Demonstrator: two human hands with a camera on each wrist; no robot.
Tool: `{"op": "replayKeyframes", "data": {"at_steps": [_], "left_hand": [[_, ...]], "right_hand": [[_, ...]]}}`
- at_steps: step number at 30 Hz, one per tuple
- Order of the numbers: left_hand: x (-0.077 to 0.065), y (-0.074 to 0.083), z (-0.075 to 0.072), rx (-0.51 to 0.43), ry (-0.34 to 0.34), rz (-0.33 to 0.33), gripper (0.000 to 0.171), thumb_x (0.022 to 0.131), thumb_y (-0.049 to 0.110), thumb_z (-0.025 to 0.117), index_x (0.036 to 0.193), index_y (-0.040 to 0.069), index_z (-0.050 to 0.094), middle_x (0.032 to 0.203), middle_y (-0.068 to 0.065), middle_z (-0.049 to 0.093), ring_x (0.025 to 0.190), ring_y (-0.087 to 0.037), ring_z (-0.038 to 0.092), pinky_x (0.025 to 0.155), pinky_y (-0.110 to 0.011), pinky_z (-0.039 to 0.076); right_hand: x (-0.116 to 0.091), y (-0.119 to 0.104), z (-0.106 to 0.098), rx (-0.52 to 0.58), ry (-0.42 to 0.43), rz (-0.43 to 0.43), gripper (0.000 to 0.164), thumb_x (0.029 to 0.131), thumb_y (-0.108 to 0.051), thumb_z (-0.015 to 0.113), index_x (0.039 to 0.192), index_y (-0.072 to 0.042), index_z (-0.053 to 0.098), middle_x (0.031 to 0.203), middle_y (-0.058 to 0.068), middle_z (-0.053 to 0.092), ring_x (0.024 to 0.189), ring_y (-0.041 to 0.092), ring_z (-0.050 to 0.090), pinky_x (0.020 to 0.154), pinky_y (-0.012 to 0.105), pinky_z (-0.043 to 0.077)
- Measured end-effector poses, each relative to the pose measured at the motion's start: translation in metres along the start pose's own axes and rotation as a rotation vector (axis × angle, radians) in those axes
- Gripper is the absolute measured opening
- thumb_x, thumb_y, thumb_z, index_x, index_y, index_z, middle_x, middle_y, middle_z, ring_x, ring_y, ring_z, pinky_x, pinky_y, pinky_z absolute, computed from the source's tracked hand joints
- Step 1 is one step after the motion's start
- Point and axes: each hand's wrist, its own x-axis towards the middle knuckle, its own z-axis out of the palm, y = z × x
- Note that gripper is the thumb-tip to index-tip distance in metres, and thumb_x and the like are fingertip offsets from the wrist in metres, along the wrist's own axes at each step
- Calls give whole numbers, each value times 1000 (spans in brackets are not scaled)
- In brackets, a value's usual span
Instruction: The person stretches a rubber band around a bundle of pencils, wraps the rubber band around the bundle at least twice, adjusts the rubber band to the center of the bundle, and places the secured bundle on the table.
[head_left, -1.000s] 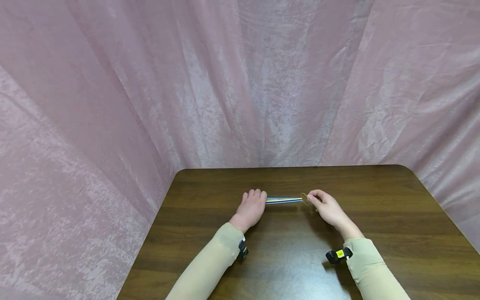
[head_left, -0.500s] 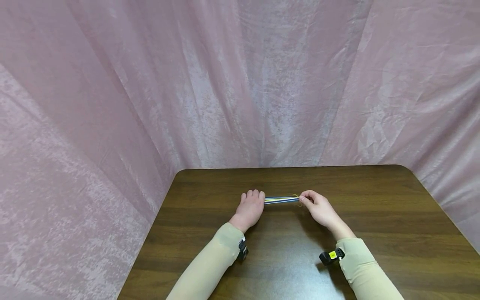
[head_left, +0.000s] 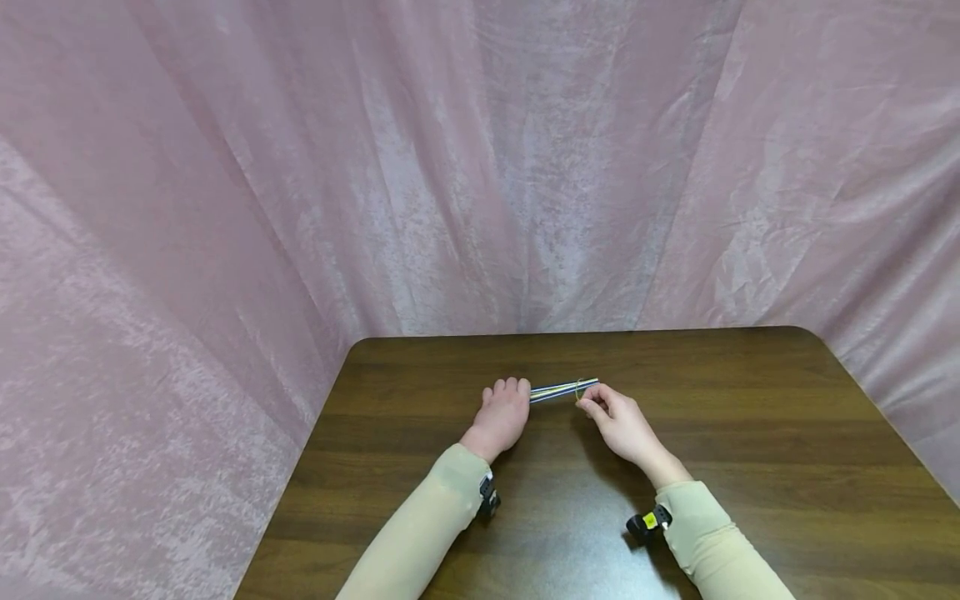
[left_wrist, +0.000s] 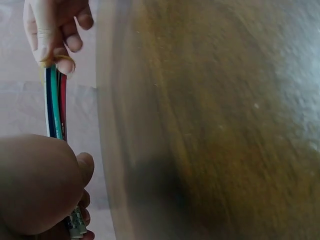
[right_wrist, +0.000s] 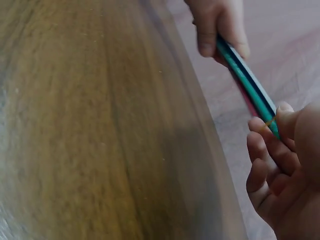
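A bundle of several slim coloured sticks, looking like pencils (head_left: 553,391), is held level above the table. Green, dark blue, white and red sides show on the pencils (left_wrist: 54,102) in the left wrist view. My left hand (head_left: 504,417) grips them round one end, its fingers curled; short tips poke out below that hand. At the other end my right hand (head_left: 621,425) pinches a thin yellow rubber band (head_left: 578,390) between thumb and fingertips. The band (right_wrist: 270,121) loops around the pencils near their free end, which sticks out a little past it.
A brown wood-grain table (head_left: 570,517) with rounded far corners lies beneath both hands. Pink velvet curtain (head_left: 480,167) hangs behind and at the sides. Small black cameras (head_left: 647,525) sit on both wrists.
My right hand has moved left, bringing the rubber band from the pencils' tip onto the bundle. The free ends now tilt slightly away. My left hand has barely moved.
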Motion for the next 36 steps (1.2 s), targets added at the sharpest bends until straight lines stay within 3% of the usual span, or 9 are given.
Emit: {"op": "replayKeyframes", "data": {"at_steps": [5,12,16,19,25,32,36], "left_hand": [[3,0,-2,-2,-9,20,7,111,3,49,116,7,52,108,-10,57,100,-28,50,82,-41,39],[3,1,-10,-28,-59,56,15,108,11,61,120,8,52,111,-7,59,100,-26,52,80,-37,39],[1,-1,-14,-43,-68,56,18,106,10,66,117,8,52,111,-7,59,100,-26,53,80,-37,39],[0,-2,-15,-41,-62,58,17,105,8,65,116,8,53,111,-8,60,101,-27,54,81,-38,40],[2,1,-14,-75,-80,64,12,109,14,62,115,9,53,109,-6,59,99,-25,53,79,-36,39],[1,3,-21,-112,-80,98,12,108,17,63,111,11,53,105,-3,59,95,-24,54,76,-34,38],[1,4,-22,-92,-30,43,13,106,12,65,111,9,53,104,-6,60,97,-26,55,76,-36,38]], "right_hand": [[2,0,5,51,-61,33,7,108,-14,64,103,-11,68,103,9,76,92,18,65,82,31,51],[6,7,6,189,-130,65,16,112,-12,56,110,0,66,116,20,77,102,25,68,86,30,51],[6,8,6,182,-174,43,16,112,-15,56,111,-2,65,117,16,76,105,21,66,88,30,50],[5,5,9,103,-187,5,14,111,-18,60,109,-7,67,112,7,77,106,20,66,91,34,50],[4,-5,21,-182,-94,-131,9,106,-18,67,102,-16,75,96,-11,70,111,30,60,96,49,47],[6,7,17,-153,-72,-231,13,103,-11,65,94,-12,74,94,-5,69,109,33,59,97,50,44],[2,-1,21,-278,-74,-338,10,99,-8,66,92,-14,68,92,-5,67,105,31,58,94,50,43]]}}
